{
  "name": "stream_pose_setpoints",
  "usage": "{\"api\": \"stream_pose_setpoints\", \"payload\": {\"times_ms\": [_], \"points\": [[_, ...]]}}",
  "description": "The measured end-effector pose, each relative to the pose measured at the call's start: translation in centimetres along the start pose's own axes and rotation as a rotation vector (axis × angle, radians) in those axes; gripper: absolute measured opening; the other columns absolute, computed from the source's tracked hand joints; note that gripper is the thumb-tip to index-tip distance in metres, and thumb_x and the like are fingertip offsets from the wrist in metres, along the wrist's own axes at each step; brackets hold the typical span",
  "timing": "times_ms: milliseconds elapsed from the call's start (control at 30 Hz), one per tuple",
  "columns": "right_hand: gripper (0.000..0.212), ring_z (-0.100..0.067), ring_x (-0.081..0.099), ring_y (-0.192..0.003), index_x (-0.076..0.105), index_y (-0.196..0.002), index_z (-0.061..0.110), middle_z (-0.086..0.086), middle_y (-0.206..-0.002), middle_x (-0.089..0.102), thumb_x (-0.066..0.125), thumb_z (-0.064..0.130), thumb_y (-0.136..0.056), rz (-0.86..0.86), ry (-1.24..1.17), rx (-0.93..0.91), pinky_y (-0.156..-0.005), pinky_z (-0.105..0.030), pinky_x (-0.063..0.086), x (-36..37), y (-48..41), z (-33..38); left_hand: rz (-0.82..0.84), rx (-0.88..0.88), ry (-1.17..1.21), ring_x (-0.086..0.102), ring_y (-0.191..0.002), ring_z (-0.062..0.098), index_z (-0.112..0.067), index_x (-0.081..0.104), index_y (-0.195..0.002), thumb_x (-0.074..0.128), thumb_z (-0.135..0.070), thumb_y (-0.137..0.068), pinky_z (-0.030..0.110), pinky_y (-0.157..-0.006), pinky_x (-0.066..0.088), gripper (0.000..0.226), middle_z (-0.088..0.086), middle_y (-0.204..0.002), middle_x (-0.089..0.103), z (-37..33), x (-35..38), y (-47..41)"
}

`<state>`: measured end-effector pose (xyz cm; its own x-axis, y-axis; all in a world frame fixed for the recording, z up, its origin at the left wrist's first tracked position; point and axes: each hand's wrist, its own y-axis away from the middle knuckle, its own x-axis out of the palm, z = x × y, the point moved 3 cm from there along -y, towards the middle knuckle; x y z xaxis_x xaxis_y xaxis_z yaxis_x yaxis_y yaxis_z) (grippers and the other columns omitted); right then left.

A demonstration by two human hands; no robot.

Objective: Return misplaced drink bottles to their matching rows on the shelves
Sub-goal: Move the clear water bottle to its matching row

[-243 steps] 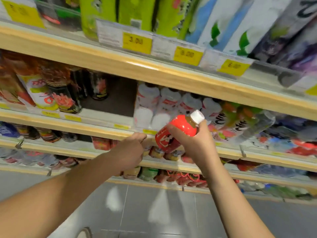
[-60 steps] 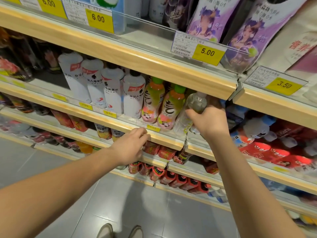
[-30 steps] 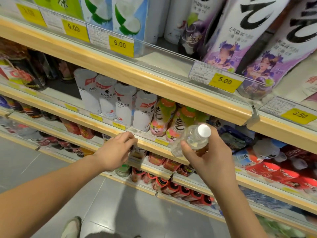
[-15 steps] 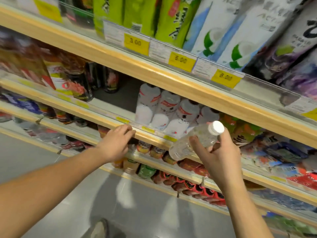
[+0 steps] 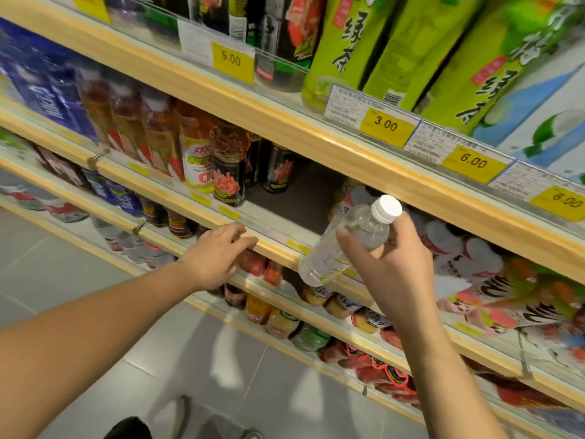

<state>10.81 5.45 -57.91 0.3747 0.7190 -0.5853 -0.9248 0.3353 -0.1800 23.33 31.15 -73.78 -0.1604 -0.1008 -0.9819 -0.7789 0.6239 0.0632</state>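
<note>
My right hand [image 5: 392, 267] grips a clear bottle [image 5: 342, 245] with a white cap, tilted with the cap up and to the right, in front of the middle shelf. My left hand [image 5: 215, 255] rests on the wooden front edge of that middle shelf [image 5: 177, 198], fingers laid over the rail. Behind the bottle stand white bottles with red labels [image 5: 443, 242]. To the left of them is a gap on the shelf [image 5: 294, 201], then dark bottles with red print [image 5: 228, 172].
Tall green tea bottles [image 5: 395, 49] fill the top shelf above yellow price tags [image 5: 386, 125]. Pink and green bottles [image 5: 522, 296] sit at the right. Lower shelves hold rows of small bottles [image 5: 285, 324]. Grey floor tiles [image 5: 95, 280] lie below.
The view has swung left along the shelves. My right hand, which took the clear bottle from its row two seconds ago, carries it leftward. My left hand slid left along the shelf edge.
</note>
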Motion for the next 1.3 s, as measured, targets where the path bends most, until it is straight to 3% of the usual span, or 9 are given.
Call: {"api": "stream_pose_setpoints", "payload": {"times_ms": [133,300,400,500,733,967,1100,1200,1300], "points": [[0.043,0.002,0.062,-0.074,0.053,-0.104,0.048,0.022,-0.089,0.069,0.071,0.074,-0.075,-0.025,0.067,0.012,-0.052,-0.015,0.042,4.0,-1.3,3.0,-0.017,0.025,0.049,0.03,-0.14,0.027,-0.029,0.033,-0.149,0.054,-0.01,-0.089,0.041,-0.111,0.038,0.066,0.008,-0.153,0.029,5.7,-0.7,0.4],[0.041,-0.004,0.067,-0.079,0.057,-0.105,0.043,0.022,-0.099,0.071,0.075,0.067,-0.078,-0.075,0.033,-0.009,-0.065,-0.032,0.056,10.4,-2.2,7.2,-0.056,0.144,0.099,0.047,-0.127,0.028,-0.03,0.047,-0.138,0.059,-0.008,-0.082,0.041,-0.097,0.049,0.061,0.007,-0.142,0.042,13.7,-2.0,1.1],[0.042,0.007,0.066,-0.094,0.057,-0.11,0.047,0.031,-0.108,0.069,0.074,0.07,-0.079,-0.08,0.043,-0.021,-0.07,-0.021,0.05,13.9,-2.6,10.4,-0.058,0.151,0.113,0.042,-0.132,0.027,-0.029,0.043,-0.142,0.058,-0.01,-0.083,0.04,-0.103,0.046,0.064,0.004,-0.147,0.038,18.0,-2.4,2.2],[0.038,0.008,0.065,-0.098,0.056,-0.11,0.051,0.032,-0.109,0.067,0.073,0.068,-0.081,-0.091,0.02,-0.03,-0.07,-0.013,0.048,16.9,-2.8,13.2,-0.044,0.144,0.09,0.041,-0.134,0.03,-0.027,0.043,-0.144,0.061,-0.008,-0.08,0.041,-0.103,0.047,0.069,0.007,-0.148,0.04,21.6,-3.0,3.0],[0.04,0.003,0.067,-0.095,0.059,-0.111,0.048,0.026,-0.107,0.07,0.077,0.065,-0.08,-0.075,-0.039,-0.062,-0.071,-0.008,0.047,22.7,-4.2,17.7,-0.017,0.029,0.056,0.042,-0.133,0.025,-0.029,0.038,-0.148,0.062,-0.01,-0.083,0.036,-0.103,0.043,0.072,0.005,-0.149,0.034,27.9,-5.0,4.2],[0.05,0.011,0.062,-0.102,0.056,-0.113,0.049,0.033,-0.112,0.065,0.074,0.075,-0.074,-0.03,-0.033,-0.123,-0.078,-0.002,0.045,28.6,-5.9,21.6,0.011,-0.056,0.055,0.037,-0.137,0.027,-0.026,0.029,-0.154,0.061,-0.015,-0.087,0.039,-0.106,0.044,0.074,0.006,-0.157,0.023,33.0,-6.3,6.1],[0.05,0.012,0.063,-0.102,0.057,-0.112,0.05,0.034,-0.112,0.066,0.074,0.076,-0.074,0.001,-0.042,-0.113,-0.077,0.0,0.044,32.3,-6.6,24.2,0.023,0.004,0.01,0.021,-0.147,0.028,-0.024,0.026,-0.154,0.058,-0.019,-0.089,0.042,-0.116,0.032,0.073,0.005,-0.158,0.023,36.0,-6.6,6.4],[0.05,0.011,0.065,-0.099,0.058,-0.11,0.051,0.033,-0.11,0.067,0.073,0.079,-0.072,-0.017,-0.049,-0.095,-0.074,-0.005,0.048,35.5,-7.3,26.4,-0.012,0.01,0.048,0.032,-0.141,0.028,-0.023,0.033,-0.15,0.06,-0.018,-0.086,0.039,-0.114,0.033,0.07,0.006,-0.153,0.03,39.8,-7.2,6.5],[0.05,0.009,0.067,-0.097,0.059,-0.111,0.051,0.031,-0.108,0.069,0.077,0.076,-0.071,-0.039,-0.045,-0.043,-0.078,-0.02,0.055,39.2,-8.1,28.4,0.0,0.043,0.072,0.039,-0.136,0.03,-0.022,0.035,-0.147,0.06,-0.014,-0.082,0.041,-0.11,0.037,0.07,0.008,-0.151,0.032,44.9,-7.7,7.0]]}}
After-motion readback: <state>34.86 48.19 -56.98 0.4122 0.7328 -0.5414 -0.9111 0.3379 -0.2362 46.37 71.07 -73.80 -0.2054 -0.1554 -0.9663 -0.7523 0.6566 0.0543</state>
